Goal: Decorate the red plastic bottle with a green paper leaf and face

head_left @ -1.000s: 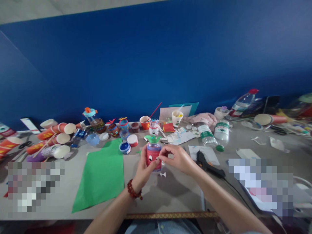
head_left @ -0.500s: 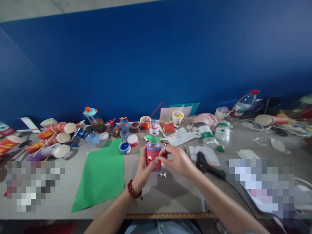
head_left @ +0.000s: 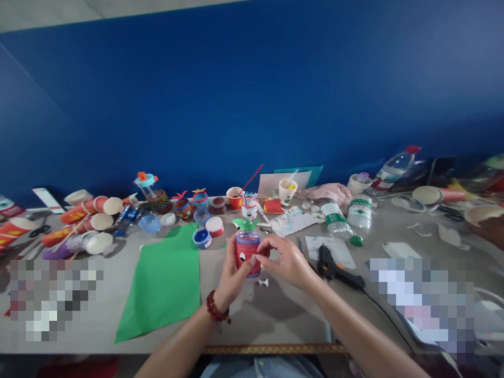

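My left hand (head_left: 231, 268) is wrapped round a red cup made from a cut plastic bottle (head_left: 249, 247), holding it upright. The cup has purplish-blue bands at top and bottom, green paper leaves on its rim and a black-and-white eye on its front. Against the cup's right side, the thumb and fingers of my right hand (head_left: 286, 262) are pinched together; what they hold, if anything, is too small to make out. Just below the cup lies a white paper scrap (head_left: 263, 282) on the table.
Green sheet (head_left: 165, 283) lies left, paint jars (head_left: 202, 239) behind it. A glue gun (head_left: 338, 269) and cord lie right, near bottles (head_left: 335, 219). Paper cups (head_left: 100, 243) lie far left. At the right edge, another person's hand (head_left: 491, 231) is by a paper cup (head_left: 482, 213).
Both my hands and the red cup stay almost in place. Another person's hand and a paper cup have come into view at the right edge.
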Tool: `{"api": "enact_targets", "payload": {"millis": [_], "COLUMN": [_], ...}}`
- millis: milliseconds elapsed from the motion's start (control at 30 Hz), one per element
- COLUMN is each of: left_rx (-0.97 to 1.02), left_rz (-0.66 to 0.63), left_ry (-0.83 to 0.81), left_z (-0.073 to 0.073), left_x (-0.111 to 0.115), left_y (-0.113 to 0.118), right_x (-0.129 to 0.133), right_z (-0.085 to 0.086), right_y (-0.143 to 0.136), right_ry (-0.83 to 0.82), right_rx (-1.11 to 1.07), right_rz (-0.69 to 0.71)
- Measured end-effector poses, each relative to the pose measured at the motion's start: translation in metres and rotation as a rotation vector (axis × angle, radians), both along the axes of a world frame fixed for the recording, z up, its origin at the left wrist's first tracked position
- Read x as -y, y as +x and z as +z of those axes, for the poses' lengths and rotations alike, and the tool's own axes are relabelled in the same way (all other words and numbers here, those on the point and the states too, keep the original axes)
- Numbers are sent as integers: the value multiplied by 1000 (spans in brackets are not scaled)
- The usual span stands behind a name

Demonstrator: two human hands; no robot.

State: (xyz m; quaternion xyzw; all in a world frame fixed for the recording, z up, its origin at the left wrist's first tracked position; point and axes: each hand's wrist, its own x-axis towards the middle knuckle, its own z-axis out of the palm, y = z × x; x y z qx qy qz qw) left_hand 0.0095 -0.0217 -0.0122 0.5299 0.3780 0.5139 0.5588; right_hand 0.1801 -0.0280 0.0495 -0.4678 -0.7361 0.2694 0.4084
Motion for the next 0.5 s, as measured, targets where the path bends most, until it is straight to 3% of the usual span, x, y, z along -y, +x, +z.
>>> {"api": "enact_targets", "payload": {"millis": [500], "left_rx": [25], "left_rz": [-35], "left_ry": [51], "left_z": [-9], "left_x": [-2], "left_y": [-2], "right_x": [0], "right_z": [2], "right_y": [1], "right_ry": [-24], "right_rx": [-1], "right_rz": [-7]}}
